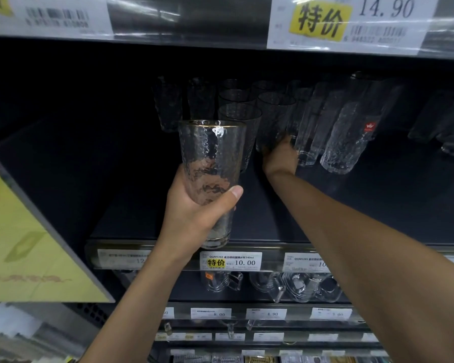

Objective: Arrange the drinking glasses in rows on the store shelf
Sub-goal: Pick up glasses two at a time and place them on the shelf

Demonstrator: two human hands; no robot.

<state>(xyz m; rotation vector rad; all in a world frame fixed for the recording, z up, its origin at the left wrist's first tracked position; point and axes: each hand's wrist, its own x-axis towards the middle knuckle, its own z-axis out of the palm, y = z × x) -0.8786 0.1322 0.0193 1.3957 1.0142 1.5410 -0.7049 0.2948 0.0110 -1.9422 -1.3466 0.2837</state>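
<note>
Head view, store shelving.

- Left hand [194, 205]: curled round the lower half of a glass [211, 163], thumb across the front. The glass is hammered and gold-rimmed, upright, and held in the air just in front of the shelf [131, 195] edge, above a price tag [231, 261].
- Right hand [279, 158]: reaching deep onto the shelf, fingers at the base of a standing tumbler [274, 119]. Whether it grips the tumbler cannot be told.
- Shelf stock: a file of matching tumblers [240, 113] running front to back just left of that one, with more dim ones behind.
- Tall textured glasses [344, 137]: standing in files right of the hand.
- Lower shelf: glass mugs [294, 284].
- Far left: yellow sign [24, 231].
</note>
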